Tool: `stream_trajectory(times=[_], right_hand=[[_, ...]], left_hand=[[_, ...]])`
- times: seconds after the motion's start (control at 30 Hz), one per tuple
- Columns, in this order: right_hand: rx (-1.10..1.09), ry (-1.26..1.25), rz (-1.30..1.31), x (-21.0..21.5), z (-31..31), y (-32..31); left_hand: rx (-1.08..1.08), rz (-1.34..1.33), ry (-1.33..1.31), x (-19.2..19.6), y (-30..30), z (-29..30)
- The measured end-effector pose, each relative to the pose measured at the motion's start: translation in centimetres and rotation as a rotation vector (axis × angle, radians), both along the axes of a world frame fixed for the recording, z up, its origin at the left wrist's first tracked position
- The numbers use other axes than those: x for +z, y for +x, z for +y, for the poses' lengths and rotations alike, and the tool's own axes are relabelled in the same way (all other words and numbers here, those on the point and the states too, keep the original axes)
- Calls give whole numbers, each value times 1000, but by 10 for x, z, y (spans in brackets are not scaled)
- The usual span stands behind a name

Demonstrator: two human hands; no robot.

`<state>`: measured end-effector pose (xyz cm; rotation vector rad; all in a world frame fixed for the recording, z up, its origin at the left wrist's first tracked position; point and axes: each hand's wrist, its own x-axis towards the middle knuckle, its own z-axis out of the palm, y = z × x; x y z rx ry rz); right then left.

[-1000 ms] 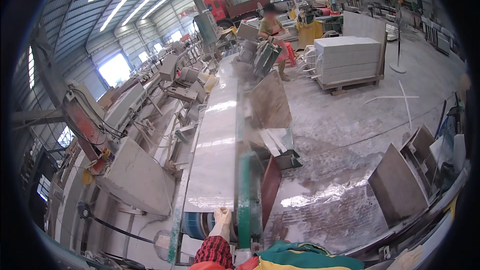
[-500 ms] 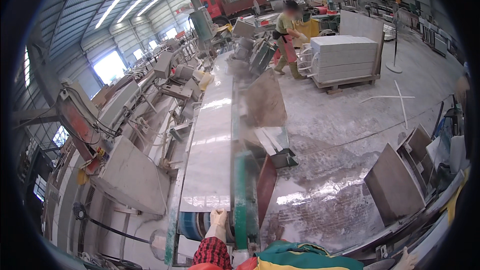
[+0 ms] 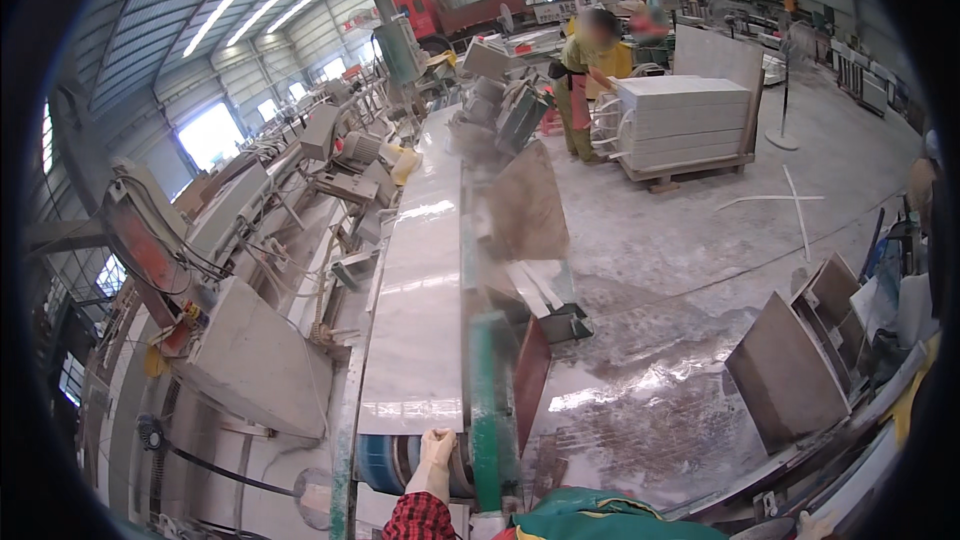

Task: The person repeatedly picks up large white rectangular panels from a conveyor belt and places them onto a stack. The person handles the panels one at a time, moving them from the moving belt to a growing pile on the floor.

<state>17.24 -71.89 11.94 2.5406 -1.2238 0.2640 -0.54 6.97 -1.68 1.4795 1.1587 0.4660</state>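
Observation:
A long, shiny pale stone slab (image 3: 412,340) lies along a narrow conveyor bed that runs away from me. My left hand (image 3: 435,447), in a pale glove below a red-and-black checked sleeve, is closed at the slab's near right corner, fingers curled against its edge. Under that end, blue rollers (image 3: 378,460) show beside the hand. A green rail (image 3: 488,410) borders the bed on the right. At the lower right rim, my right hand (image 3: 816,524) is only partly visible, its fingers seemingly apart and near a long pale edge. Nothing can be made out in it.
Brown and grey panels (image 3: 785,370) lean at the right. Beyond the wet floor, a co-worker stands by stacked white slabs (image 3: 685,120) on a pallet. Motors and machine parts (image 3: 360,150) line the left. A large grey panel (image 3: 262,360) tilts near the bed.
The slab's near edge and my left hand sit slightly lower in view, and the picture has shifted a little. The co-worker has moved up to the white stack, an arm reaching to it.

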Motion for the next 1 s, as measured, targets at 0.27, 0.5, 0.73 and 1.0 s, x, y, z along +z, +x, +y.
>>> stream_trajectory(times=[0.27,0.5,0.73,1.0], right_hand=[[69,57,-100,11,10,-10],[161,258,-293,5,2,-17],[122,1618,-882,-90,8,36],[773,1728,-644,2,261,23]], left_hand=[[-162,-176,-144,22,3,0],[-16,-184,-152,39,18,-14],[36,27,117,-3,13,-4],[94,-401,-279,83,23,-45]])
